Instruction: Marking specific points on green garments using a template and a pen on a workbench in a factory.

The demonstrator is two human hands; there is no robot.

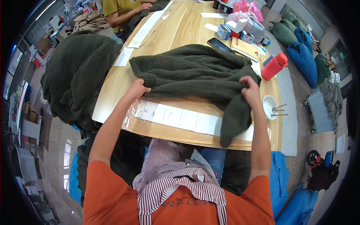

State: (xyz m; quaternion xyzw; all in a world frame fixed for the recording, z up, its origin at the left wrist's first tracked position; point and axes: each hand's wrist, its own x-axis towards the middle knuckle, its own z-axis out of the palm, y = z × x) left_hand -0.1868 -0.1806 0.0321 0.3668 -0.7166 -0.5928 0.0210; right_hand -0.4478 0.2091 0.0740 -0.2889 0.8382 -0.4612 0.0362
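A dark green knitted sweater lies spread across the wooden table in front of me, rumpled into long folds. At its left end my left hand is closed on the near edge, the thumb pointing inward along the cloth. My right hand pinches the fabric near the right end. Below that hand a sleeve-like part hangs down toward me, over the table's front edge. Under the near side of the sweater runs a white paper strip with marked sections, covered by clear plastic.
A heap of dark green knitwear stands left of the table. At the right are a red bottle, a white bowl with thin sticks, a phone, a notebook, small boxes and bags. Another person handles dark cloth far left.
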